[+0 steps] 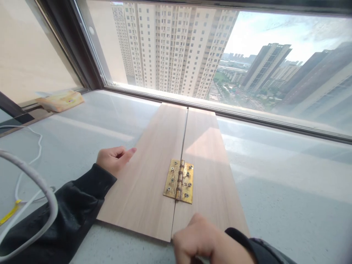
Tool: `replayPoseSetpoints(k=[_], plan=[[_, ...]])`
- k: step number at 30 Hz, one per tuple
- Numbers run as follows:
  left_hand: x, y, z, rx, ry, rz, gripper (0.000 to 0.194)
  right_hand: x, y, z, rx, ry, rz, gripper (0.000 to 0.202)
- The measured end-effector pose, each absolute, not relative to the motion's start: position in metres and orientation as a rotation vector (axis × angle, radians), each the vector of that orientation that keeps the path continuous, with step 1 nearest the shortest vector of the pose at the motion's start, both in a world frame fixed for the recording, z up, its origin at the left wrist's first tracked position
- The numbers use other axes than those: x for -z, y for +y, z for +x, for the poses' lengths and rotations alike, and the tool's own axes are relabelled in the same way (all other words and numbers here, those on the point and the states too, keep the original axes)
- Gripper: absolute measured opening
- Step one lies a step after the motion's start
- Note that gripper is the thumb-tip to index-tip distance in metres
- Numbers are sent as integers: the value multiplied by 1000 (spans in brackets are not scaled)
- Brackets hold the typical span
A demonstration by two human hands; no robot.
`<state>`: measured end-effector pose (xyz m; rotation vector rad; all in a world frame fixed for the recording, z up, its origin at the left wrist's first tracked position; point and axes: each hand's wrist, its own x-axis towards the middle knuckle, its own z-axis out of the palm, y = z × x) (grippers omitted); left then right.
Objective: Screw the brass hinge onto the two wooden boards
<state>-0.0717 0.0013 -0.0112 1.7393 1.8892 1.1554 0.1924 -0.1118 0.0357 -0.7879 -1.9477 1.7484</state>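
Note:
Two pale wooden boards lie side by side with a narrow gap, the left board (137,190) and the right board (211,176). A worn brass hinge (179,181) spans the gap, with several screws in its two leaves. My left hand (115,159) is closed at the left board's outer edge, its thumb along that edge and its other fingers curled. At the near end of the right board, my right hand (203,240) is closed, knuckles up. Its fingertips are hidden, so what they hold cannot be made out.
The boards lie on a pale speckled sill (288,176) that runs up to the window frame (247,121). A tissue pack (63,101) lies in the far left corner. White cable (51,205) loops in front of my left sleeve, with a yellow tag (10,212) beside it.

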Motion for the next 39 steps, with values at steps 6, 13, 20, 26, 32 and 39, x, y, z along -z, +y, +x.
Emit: replayPoseSetpoints(k=[6, 13, 20, 26, 32, 39], plan=[[16, 3, -74, -1165, 1813, 1715, 34, -39, -71, 254, -1124, -953, -1170, 38], [30, 16, -83, -1066, 1828, 1966, 44, 3, -70, 284, -729, -911, -1451, 29], [37, 15, -80, -985, 1717, 2090, 57, 16, -67, 281, -541, -1094, -1617, 36], [35, 9, -78, -942, 1657, 2125, 58, 16, -65, 282, -478, -1192, -1712, 37], [36, 8, -78, -918, 1597, 2172, 54, 12, -66, 277, -491, -1221, -1762, 38], [31, 7, -78, -928, 1589, 2105, 58, 16, -66, 278, -520, -1316, -1717, 37]])
